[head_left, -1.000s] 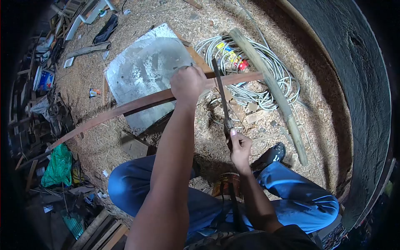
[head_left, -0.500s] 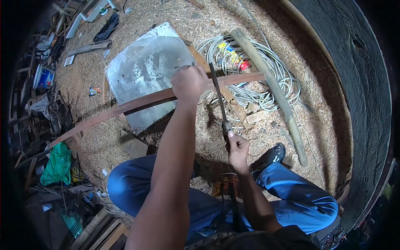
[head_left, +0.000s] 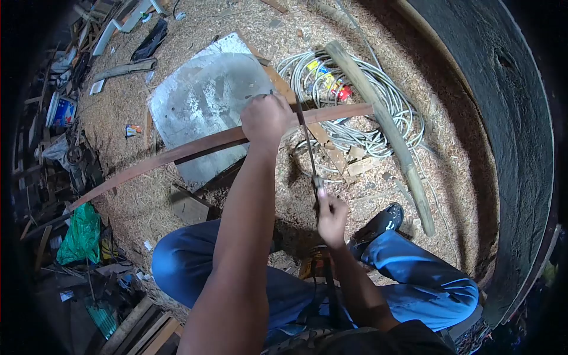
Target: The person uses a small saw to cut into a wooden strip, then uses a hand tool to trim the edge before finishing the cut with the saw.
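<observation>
Fingers of the left hand (head_left: pixel 267 120) clamp the strip (head_left: pixel 177 152), bracing it over the sheet (head_left: pixel 201 94) and cables (head_left: pixel 355 135), while the right hand (head_left: pixel 331 214), fist closed on the handle (head_left: pixel 318 186), sets the blade (head_left: pixel 305 142) across it.

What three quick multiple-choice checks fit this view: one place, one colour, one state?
1. The cable coil lies: A on the lap; B under the bamboo pole; C in a bucket.
2. The trousers are: A blue; B grey; C brown.
3. The left hand is: A flat open; B empty, raised; C closed round the curved strip.
Answers: 1 B, the pole crosses the coil; 2 A, both legs show blue; 3 C, it wraps the strip while the right hand grips the thin tool.
</observation>
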A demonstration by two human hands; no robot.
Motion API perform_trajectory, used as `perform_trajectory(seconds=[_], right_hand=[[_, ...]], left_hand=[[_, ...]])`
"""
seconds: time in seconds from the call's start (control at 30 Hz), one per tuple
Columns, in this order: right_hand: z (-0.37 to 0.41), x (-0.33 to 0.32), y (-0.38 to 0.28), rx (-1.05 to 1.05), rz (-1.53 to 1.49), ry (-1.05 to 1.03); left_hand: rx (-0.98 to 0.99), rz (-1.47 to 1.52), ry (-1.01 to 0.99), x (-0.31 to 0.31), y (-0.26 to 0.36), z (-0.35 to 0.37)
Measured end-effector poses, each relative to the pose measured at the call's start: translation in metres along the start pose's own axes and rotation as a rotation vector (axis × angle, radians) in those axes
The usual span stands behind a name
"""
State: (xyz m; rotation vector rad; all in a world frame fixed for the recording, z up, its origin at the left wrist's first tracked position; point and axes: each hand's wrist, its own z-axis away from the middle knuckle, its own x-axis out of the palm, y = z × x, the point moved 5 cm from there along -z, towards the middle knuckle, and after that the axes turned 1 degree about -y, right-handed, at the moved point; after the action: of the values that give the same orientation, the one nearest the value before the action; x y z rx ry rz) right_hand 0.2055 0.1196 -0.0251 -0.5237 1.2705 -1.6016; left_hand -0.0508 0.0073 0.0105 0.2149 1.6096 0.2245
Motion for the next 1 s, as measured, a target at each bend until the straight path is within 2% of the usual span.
perform_trajectory(seconds=[0.07, 0.27, 0.4, 0.43, 0.53, 0.67, 0.8, 0.87, 0.9, 1.0], right_hand=[[0.007, -0.005, 0.010, 0.042, -0.080, -0.027], [-0.036, 0.009, -0.038, 0.123, 0.084, -0.048], [-0.011, 0.004, -0.022, 0.033, 0.015, -0.009], [0.000, -0.002, -0.001, 0.006, 0.012, -0.034], [0.021, -0.011, 0.019, 0.114, -0.127, -0.038], [-0.024, 0.008, -0.022, 0.041, 0.091, -0.021], [-0.031, 0.018, -0.037, -0.014, 0.000, 0.009], [-0.010, 0.004, -0.028, 0.060, -0.040, -0.024], [0.001, -0.004, -0.003, 0.023, -0.027, -0.043], [0.006, -0.009, -0.009, 0.131, -0.031, -0.036]], left_hand=[[0.005, 0.023, 0.003, -0.001, 0.001, -0.003], [0.014, 0.011, 0.001, 0.002, 0.000, 0.002], [0.013, -0.005, 0.008, 0.003, -0.001, -0.001], [0.018, -0.021, -0.007, 0.003, -0.001, -0.002], [0.000, -0.001, -0.015, 0.001, 0.000, -0.002], [0.021, 0.010, 0.012, 0.000, 0.001, 0.000], [0.032, -0.017, -0.008, 0.000, 0.002, 0.001], [0.034, 0.004, 0.014, -0.001, 0.001, 0.000], [0.028, 0.006, 0.008, 0.000, 0.001, 0.000], [0.020, 0.018, 0.001, -0.002, 0.002, -0.002]])
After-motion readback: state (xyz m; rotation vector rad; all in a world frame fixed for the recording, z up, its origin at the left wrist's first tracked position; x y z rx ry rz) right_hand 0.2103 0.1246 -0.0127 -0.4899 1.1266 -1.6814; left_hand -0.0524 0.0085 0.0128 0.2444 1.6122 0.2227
